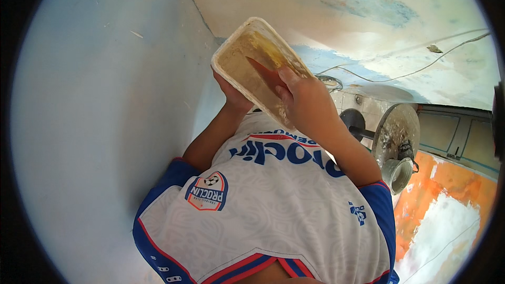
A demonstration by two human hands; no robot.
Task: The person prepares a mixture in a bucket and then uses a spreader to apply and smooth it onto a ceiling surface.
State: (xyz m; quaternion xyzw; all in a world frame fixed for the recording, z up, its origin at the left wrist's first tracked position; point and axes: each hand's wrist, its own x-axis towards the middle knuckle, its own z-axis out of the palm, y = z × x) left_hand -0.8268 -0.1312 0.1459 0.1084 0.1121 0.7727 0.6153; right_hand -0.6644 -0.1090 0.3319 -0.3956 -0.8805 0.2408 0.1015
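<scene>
A pale rectangular tub (223, 59) is tilted in front of my chest, its inside coated with beige and yellowish paste (243, 71). My left hand (231, 90) grips the tub from its left side and underneath; most of those fingers are hidden behind it. Over the tub's right side, my right hand (310, 100) closes around a reddish-brown putty knife (262, 71). The knife's pointed corner reaches into the tub over the paste, and I cannot tell whether it touches it. The rest of the tool is covered by my fingers.
A pale blue wall (94, 126) stands close on my left. Ahead, a patchy wall (294, 0) carries a loose cable (410, 76). On the right are a stained round table (389, 126), a bucket (395, 176), a dark round seat (351, 118), cabinet doors (434, 129) and an orange-and-white surface (421, 200).
</scene>
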